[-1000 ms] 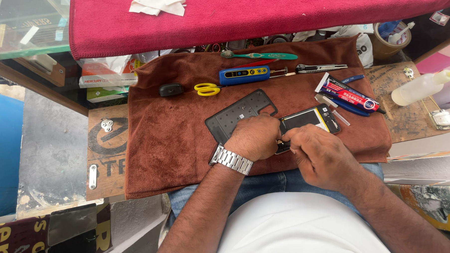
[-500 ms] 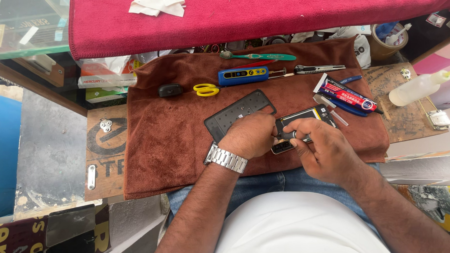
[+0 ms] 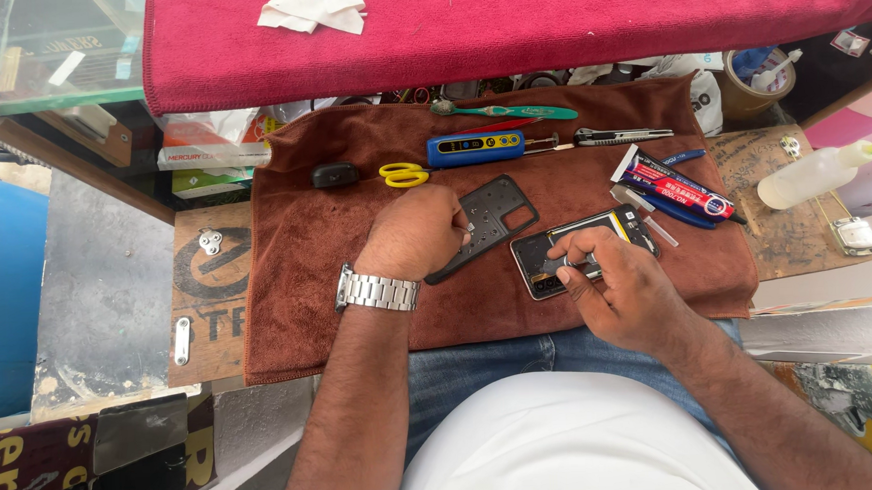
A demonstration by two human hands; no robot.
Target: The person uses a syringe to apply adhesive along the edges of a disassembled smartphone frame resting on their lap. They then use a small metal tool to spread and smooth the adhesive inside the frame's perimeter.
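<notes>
Head view, looking down over a person's lap at a low counter (image 3: 216, 311).

- Red cloth (image 3: 506, 25): covers the far edge, a crumpled white tissue (image 3: 314, 8) on it.
- Brown towel (image 3: 332, 297): spread over the counter's middle, reaching the near edge; carries nearly everything.
- Left hand (image 3: 414, 231): curled loosely, fingertips resting on the dark back cover (image 3: 493, 214), which lies flat at the towel's centre, already off the phone.
- Right hand (image 3: 619, 285): fingertips pinched on the opened phone body (image 3: 576, 248), lying just right of the cover, insides up. What the fingers pinch is too small to tell. Judged from this, the phone is opened and inner work is under way; closing remains.
- Far edge of towel: green toothbrush (image 3: 504, 110), blue-handled tool (image 3: 476, 147), utility knife (image 3: 623, 134), yellow scissors (image 3: 405, 174).
- Right edge: glue tube in red-and-blue box (image 3: 675, 183); beyond the towel, a squeeze bottle (image 3: 815, 174).

Open room: the towel's left third and near strip are bare; the right edge is crowded.
</notes>
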